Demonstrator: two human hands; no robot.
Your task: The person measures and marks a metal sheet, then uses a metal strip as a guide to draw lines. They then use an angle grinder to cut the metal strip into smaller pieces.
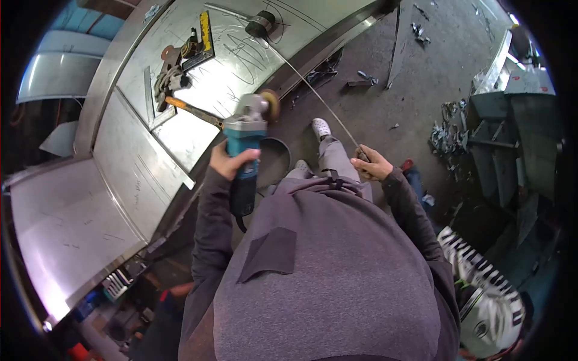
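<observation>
My left hand (232,162) is closed around the teal body of an angle grinder (244,135). Its brownish disc (270,106) points up and away from me, slightly blurred, beside the edge of the metal-topped table (220,75). My right hand (374,163) pinches the near end of a long thin rod (319,96). From there the rod slants up and left to the table, its far end beside a dark round object (261,25). An orange-handled tool (195,112) lies near the grinder's head.
Grey gloves (171,81), a yellow-and-black square (206,36) and a flat metal angle (150,99) lie on the table. Metal scraps (448,132) litter the floor. Sheet-metal pieces (506,132) stand at right, with a white bag (490,322) below.
</observation>
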